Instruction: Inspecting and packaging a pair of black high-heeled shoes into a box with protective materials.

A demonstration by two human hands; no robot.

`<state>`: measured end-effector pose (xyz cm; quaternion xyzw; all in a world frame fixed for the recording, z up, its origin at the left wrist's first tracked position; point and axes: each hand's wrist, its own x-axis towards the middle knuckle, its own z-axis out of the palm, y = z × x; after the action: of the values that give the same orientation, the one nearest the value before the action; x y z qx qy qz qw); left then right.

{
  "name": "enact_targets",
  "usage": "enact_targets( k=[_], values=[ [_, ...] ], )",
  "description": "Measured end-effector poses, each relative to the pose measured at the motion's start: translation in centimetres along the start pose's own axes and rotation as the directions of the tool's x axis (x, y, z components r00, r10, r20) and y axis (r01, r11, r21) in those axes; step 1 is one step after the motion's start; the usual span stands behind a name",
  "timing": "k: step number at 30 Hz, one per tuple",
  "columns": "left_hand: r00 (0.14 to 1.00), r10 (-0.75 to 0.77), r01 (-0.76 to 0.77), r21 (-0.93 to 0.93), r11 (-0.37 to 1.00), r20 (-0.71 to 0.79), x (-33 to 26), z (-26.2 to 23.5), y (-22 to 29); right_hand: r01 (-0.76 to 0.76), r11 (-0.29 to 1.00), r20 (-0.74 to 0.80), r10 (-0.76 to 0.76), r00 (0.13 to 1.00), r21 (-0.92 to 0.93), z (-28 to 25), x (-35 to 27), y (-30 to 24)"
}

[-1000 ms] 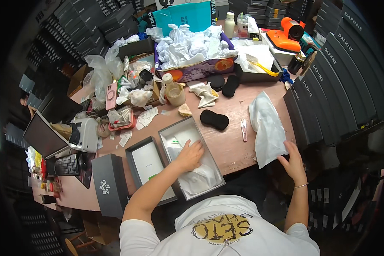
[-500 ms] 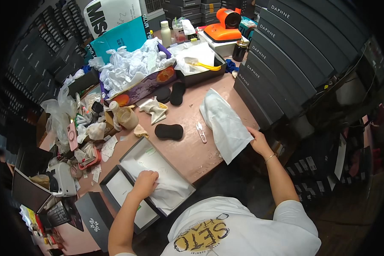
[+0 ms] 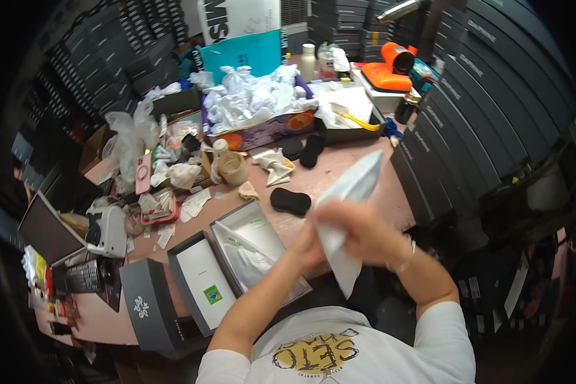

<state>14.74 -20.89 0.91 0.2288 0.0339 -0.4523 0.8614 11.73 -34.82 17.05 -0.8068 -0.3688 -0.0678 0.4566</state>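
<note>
Right before you, the white packet (image 3: 360,178) tilts above the desk's (image 3: 397,203) near edge, between your hands. Your right hand (image 3: 366,233), blurred, grips its middle, fingers bent across it; your left hand (image 3: 310,243) meets its left edge, but I cannot tell whether those fingers are closed. To their left sits an open grey box (image 3: 265,224); beyond lie a black pad (image 3: 290,201) and a purple carton (image 3: 267,132).

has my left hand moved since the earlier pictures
Yes, rightward: earlier over the open gray box, the left hand is now past its right rim, by the white packet.
</note>
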Motion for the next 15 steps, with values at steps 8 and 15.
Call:
enact_targets(
  k=[8,15],
  values=[
    [0.965,0.251,-0.26,0.186,0.948,0.072,-5.7,-0.1,0.4,-0.596,0.049,0.506,0.474,0.72,0.802,4.7,-17.6,4.6],
    [0.732,0.677,-0.629,0.451,0.632,0.072,-4.6,1.3,1.4,-0.391,0.751,0.126,0.386,0.914,0.532,4.8,-12.0,1.4]
  ],
)
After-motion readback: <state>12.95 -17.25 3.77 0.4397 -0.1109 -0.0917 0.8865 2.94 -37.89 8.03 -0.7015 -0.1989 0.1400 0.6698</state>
